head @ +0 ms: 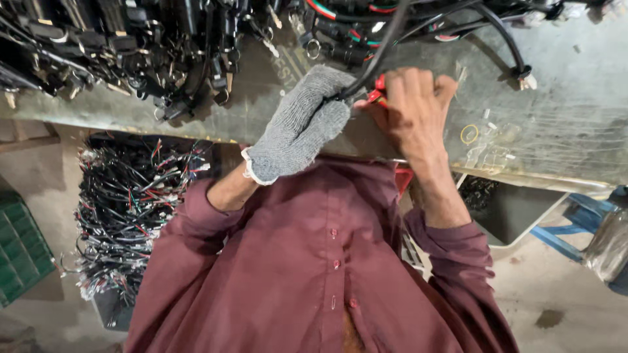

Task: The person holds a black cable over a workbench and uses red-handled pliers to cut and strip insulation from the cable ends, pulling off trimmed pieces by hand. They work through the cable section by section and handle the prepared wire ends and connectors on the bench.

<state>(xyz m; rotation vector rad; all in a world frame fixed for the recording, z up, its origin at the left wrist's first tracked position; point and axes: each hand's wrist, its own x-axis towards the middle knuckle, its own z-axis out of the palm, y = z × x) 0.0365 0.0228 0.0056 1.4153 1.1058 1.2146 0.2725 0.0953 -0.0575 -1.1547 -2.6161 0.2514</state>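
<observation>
Red tool (377, 90) mostly hidden, right hand (412, 108)

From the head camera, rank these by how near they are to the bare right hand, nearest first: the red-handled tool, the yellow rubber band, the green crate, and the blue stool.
Measured from the right hand:
1. Red-handled tool, gripped in that hand, beside the gloved left hand.
2. Yellow rubber band, on the workbench just to one side of the hand.
3. Blue stool, on the floor past the bench edge.
4. Green crate, at the far opposite edge of the view.

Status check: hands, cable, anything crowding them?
Left hand, gloved, grips black cable. Right hand closed on red-handled tool. Connector pile beside them.
</observation>
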